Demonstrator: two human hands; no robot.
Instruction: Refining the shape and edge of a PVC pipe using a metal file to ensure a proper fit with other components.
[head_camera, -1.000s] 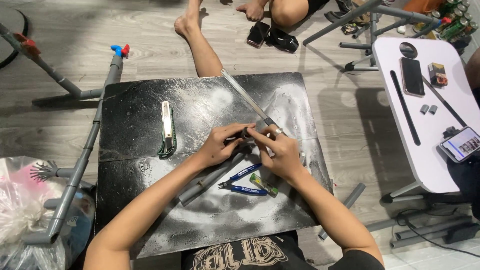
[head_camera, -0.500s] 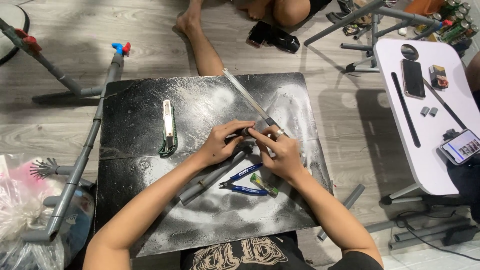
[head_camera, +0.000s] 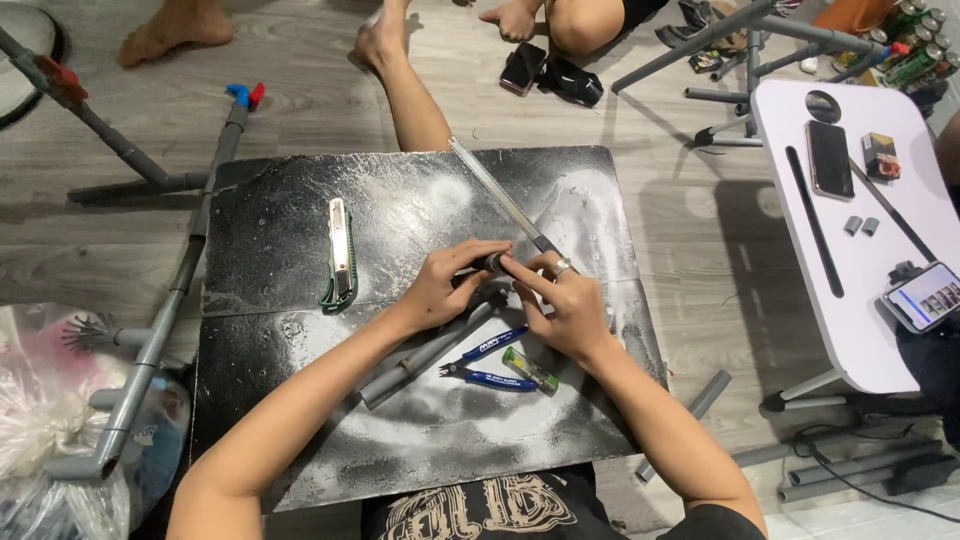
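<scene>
My left hand and my right hand meet over the middle of a dusty black board. Both pinch a small dark grey piece between their fingertips. It sits at the near end of a long thin metal bar that runs away across the board. A grey pipe lies slanted under my left wrist. Blue-handled cutters and a small green tube lie just below my hands. A ring is on a right-hand finger.
A green utility knife lies on the board's left. Grey pipe frames lie on the wooden floor at left. Another person's leg and feet are beyond the board. A white table with phones stands at right.
My hands stay together at the same spot on the board; the fingers have shifted slightly on the small piece. The view has tilted a little.
</scene>
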